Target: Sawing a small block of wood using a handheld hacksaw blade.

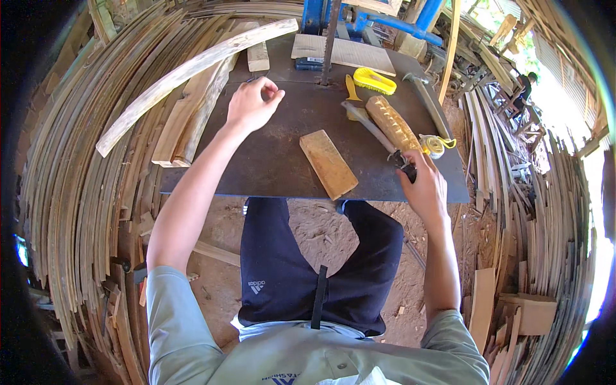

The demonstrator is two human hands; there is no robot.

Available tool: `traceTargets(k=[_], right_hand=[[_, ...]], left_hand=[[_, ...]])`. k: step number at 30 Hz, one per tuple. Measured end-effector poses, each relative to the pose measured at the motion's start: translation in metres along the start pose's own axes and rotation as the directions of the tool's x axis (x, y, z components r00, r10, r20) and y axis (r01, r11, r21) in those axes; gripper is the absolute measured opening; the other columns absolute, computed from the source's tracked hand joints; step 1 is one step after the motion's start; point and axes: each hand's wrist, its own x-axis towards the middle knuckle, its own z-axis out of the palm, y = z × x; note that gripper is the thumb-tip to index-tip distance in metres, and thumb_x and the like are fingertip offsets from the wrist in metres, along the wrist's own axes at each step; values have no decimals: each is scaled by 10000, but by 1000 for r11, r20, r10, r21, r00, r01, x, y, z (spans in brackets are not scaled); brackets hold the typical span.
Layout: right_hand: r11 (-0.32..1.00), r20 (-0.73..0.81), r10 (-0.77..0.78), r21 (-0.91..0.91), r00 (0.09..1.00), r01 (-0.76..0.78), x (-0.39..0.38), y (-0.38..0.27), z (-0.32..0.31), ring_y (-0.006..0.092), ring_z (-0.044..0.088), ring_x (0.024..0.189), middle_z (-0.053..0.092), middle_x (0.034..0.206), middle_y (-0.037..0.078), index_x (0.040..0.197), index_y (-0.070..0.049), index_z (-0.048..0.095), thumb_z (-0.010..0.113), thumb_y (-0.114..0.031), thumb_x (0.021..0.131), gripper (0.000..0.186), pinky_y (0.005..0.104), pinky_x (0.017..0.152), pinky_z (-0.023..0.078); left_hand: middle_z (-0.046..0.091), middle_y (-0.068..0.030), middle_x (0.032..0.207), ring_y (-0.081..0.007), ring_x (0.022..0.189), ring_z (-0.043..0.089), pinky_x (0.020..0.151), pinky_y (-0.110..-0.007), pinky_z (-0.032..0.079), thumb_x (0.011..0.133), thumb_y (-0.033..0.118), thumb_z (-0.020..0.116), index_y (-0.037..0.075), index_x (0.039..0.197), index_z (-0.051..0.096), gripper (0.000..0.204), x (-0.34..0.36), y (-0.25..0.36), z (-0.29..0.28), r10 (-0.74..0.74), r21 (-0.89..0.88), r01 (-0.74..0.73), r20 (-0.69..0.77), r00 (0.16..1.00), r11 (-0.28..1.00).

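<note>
My left hand (250, 102) is curled above the dark metal table (237, 167), right of long boards (199, 115); what its fingertips hold, if anything, is unclear. My right hand (420, 183) grips the dark end of a long metal tool (378, 133) near the table's front right. Beside the tool lie a grooved wooden piece (393, 125) and a yellow tape measure (431, 146). A wooden block (327, 163) lies between my hands. Behind are a yellow brush (374, 81), a small yellow-handled tool (351, 88) and a long metal bar (427, 102).
An upright saw blade (328, 48) passes into the table below a blue machine frame (398, 24). A curved plank (192, 67) crosses the back left. Stacked wooden strips line both sides (77, 192). A person (523, 93) in dark clothing is in the right background.
</note>
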Motion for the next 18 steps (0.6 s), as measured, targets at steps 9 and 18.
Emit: traceTargets(k=[9,18], right_hand=[[999,24,46,6,999,-46,9,-24,18,396,703,1000,710,1113,141,1209,-108,602,792,-184,893,377,492,807,561],[954,-43,24,300,999,-10,-5,-8,9,446,703,909,698,994,253,1217,-14,585,636,-102,1028,215,464,776,537]], left_hand=[[774,-46,1214,-283,1159,716,1001,-413,564,943,437,734,184,1190,734,353,77,-32,30,-17,132,4,96,995,991],[765,-70,1161,-264,1077,708,958,-409,551,1004,419,689,160,1187,730,319,60,14,29,140,71,-155,185,973,985]])
